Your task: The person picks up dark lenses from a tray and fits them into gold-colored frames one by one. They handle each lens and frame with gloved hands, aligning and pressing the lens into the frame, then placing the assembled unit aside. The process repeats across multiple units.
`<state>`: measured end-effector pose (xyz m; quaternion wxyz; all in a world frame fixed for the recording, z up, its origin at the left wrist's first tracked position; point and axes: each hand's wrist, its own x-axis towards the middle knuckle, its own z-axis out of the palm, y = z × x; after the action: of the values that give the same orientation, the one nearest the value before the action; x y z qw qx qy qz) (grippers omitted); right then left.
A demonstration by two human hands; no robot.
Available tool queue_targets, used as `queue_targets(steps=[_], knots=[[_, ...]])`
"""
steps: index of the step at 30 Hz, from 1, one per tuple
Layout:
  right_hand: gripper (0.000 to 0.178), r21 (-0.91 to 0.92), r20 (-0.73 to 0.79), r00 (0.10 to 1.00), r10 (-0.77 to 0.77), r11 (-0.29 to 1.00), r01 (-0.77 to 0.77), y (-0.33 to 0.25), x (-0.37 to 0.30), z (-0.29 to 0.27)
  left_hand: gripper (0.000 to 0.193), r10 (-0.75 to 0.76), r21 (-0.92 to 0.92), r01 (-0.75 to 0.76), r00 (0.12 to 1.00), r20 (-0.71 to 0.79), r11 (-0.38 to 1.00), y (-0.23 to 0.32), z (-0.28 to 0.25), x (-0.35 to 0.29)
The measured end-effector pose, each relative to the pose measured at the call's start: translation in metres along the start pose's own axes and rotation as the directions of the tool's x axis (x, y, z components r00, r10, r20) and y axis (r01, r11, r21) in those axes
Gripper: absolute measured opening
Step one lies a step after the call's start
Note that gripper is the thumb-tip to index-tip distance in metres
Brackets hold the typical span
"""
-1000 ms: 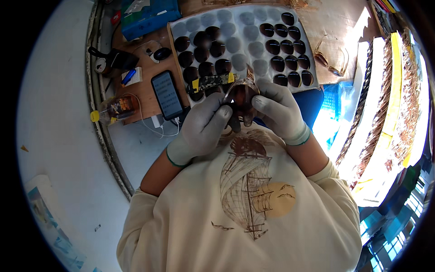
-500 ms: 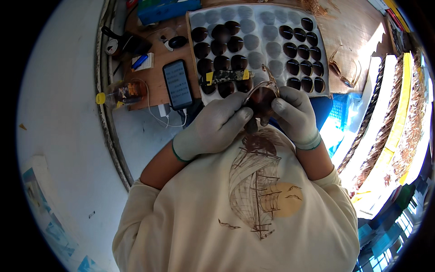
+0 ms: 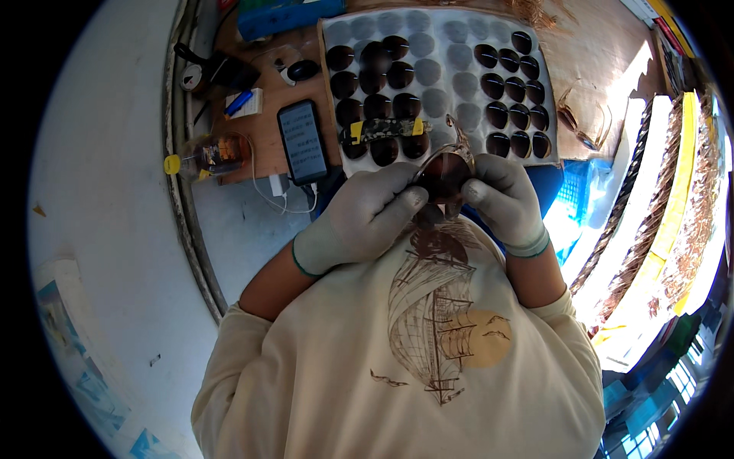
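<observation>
L hand [image 3: 365, 213] & R hand [image 3: 505, 197], both gloved, clamped thumb-to-fingers on sunglasses [image 3: 446, 176] held btwn them; lens tray [image 3: 436, 21] just beyond both, phone [image 3: 303, 142] beyond L hand, to its left.

A phone [image 3: 303, 143] lies near a yellow-capped bottle [image 3: 218, 155].

The phone [image 3: 303, 141] shows text; it seems unreadably small.

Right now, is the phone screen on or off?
On: the phone screen is lit, with rows of text showing on it.
</observation>
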<state>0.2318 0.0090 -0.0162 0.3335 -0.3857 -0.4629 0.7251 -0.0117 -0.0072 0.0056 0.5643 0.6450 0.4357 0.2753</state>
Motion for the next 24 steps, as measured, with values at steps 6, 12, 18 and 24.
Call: queue_targets(steps=[6, 12, 18, 24], knots=[[0.022, -0.01, -0.035, 0.993, 0.113, 0.994, -0.113, -0.007, 0.002, 0.012, 0.026, -0.031, 0.044, 0.034, 0.996, -0.08, 0.998, 0.012, 0.006, -0.003], [0.024, -0.023, -0.13, 0.986, 0.107, 0.994, -0.11, -0.001, -0.004, 0.019, 0.028, -0.084, -0.039, 0.083, 0.996, -0.025, 0.996, 0.013, 0.005, -0.001], [0.024, -0.041, -0.083, 0.996, 0.029, 0.999, -0.032, -0.034, -0.015, 0.03, 0.033, -0.074, -0.316, 0.101, 0.993, 0.096, 0.943, 0.012, 0.001, -0.012], [0.022, -0.011, -0.109, 0.992, 0.056, 0.998, -0.057, -0.05, -0.022, 0.04, 0.033, -0.11, -0.367, 0.173, 0.976, 0.186, 0.914, 0.025, -0.005, -0.009]])
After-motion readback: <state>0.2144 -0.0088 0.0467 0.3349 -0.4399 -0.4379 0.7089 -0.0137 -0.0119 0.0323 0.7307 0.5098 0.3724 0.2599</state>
